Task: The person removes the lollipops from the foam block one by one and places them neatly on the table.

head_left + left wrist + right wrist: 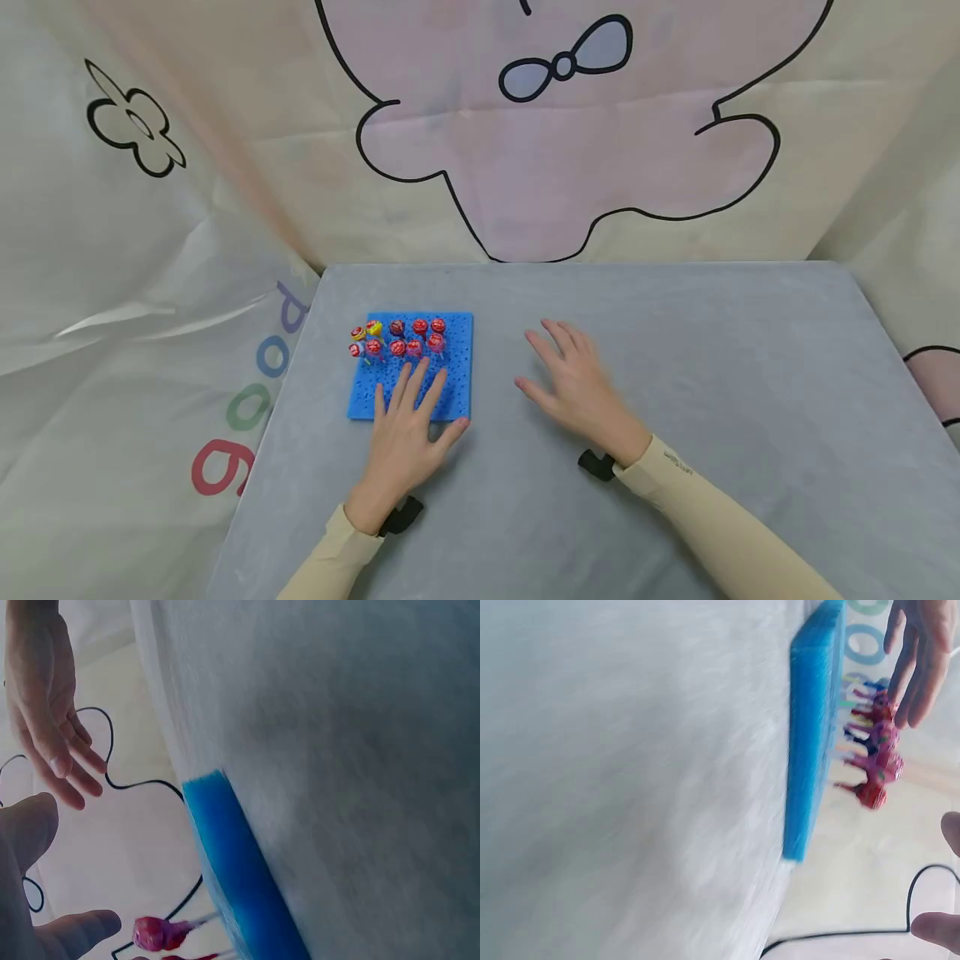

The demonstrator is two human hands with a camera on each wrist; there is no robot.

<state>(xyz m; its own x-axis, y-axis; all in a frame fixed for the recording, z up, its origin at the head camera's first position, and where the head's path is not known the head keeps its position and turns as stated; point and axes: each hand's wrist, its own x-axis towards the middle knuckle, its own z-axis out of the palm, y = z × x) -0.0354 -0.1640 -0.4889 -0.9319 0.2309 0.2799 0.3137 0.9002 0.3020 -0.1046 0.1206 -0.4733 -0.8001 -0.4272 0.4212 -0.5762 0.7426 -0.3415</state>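
Observation:
A blue foam block point(459, 367) full of small holes lies on the left part of the table. Several lollipops point(414, 348) in red, pink and yellow wrappers stand upright in its far half, in two rows. My left hand point(408, 442) is spread over the block's near edge, fingers straight, holding nothing; whether it touches the block I cannot tell. To the right of the block, my right hand point(577, 383) hovers with its fingers extended and nothing in them. In the right wrist view the lollipops point(881, 761) rise from the block point(808, 742) on their sticks.
A grey cloth covers the table point(675, 358). Behind it hangs a pale curtain point(300, 167) with a cartoon outline and a bow, and at the left a side sheet point(112, 333) carries coloured letters. Both wrists wear a black strap mount point(596, 465).

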